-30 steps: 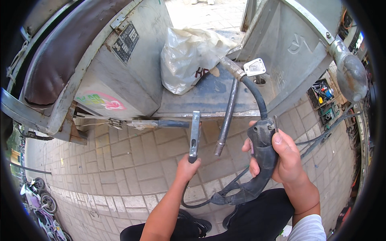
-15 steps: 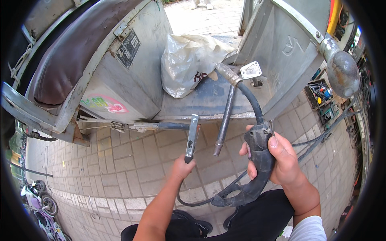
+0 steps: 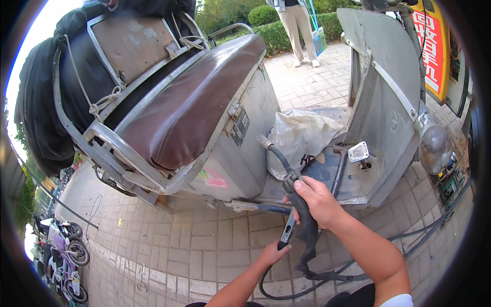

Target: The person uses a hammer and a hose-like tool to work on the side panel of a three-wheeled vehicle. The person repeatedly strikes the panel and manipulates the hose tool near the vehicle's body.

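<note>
Head view: right hand point(image 3: 318, 202) grips a black torch point(image 3: 308, 235); below and left of it, left hand point(image 3: 272, 254) clasps a metal tool point(image 3: 288, 230); a white bag point(image 3: 292, 134) sits beyond both.

Looks forward and down from the wearer's head, upright, through a wide fisheye lens, bending straight edges toward the dark rim. Faces the open side of a grey vehicle point(image 3: 239, 162), near at twelve o'clock. Catches the right hand point(image 3: 318, 201) close up at four o'clock and the left hand point(image 3: 274, 254) between five and six. Reaches farther to parked bikes point(image 3: 69, 250) at eight and a standing person point(image 3: 296, 28) at one.
</note>
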A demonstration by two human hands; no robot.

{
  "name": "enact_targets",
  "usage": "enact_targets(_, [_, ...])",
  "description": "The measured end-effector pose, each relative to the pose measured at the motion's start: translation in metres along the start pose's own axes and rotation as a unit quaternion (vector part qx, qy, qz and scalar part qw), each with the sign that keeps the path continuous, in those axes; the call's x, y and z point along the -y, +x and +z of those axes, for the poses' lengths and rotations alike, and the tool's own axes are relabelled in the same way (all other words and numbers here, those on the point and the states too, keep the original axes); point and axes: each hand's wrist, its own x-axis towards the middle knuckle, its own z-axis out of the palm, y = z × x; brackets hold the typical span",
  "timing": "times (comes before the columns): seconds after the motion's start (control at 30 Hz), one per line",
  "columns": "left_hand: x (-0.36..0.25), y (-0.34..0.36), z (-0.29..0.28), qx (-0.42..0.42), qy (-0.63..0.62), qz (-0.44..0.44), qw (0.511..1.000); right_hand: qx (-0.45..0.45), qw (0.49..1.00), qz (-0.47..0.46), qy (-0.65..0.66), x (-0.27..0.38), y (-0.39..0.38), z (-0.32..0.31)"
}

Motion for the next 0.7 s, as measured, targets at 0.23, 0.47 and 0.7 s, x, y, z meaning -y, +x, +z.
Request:
enact_targets(0.23, [-0.078,-0.055,-0.095,-0.006,0.156,0.165,0.974,0.008,0.996,-0.078,-0.035,0.0,0.039,0.022])
enact_targets(0.47, [-0.271,-0.181,-0.236,-0.218,0.235,0.403,0.857,-0.009,0.995,-0.096,-0.027,0.004,0.046,0.031])
enact_targets(0.7, [-0.348,-0.119,-0.328,-0.503,0.545,0.235,0.628,0.015,0.999,-0.04,0.005,0.025,0.045,0.027])
